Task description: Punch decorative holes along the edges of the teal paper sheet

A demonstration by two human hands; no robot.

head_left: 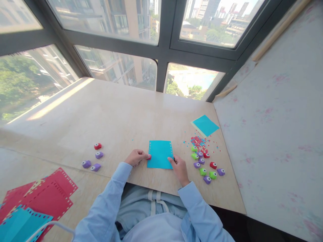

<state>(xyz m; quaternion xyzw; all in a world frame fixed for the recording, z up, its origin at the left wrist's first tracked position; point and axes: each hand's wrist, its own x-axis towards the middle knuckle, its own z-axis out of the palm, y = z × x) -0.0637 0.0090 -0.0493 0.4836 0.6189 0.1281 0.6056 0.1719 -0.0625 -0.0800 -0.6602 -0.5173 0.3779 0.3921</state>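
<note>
A blue paper sheet [159, 154] with punched holes along both side edges lies on the wooden tabletop [121, 117] in front of me. My left hand [136, 157] is closed around a small red punch [149, 156] pressed at the sheet's lower left edge. My right hand [179, 167] pinches the sheet's lower right edge, with something small and dark at the fingertips.
Several small punches in green, purple and red [207, 166] lie right of the sheet, with red and blue confetti [199, 142] and a blue paper stack [205, 125] beyond. A few punches [94, 159] sit at left. Punched red and blue sheets [37, 198] lie lower left. Windows stand behind.
</note>
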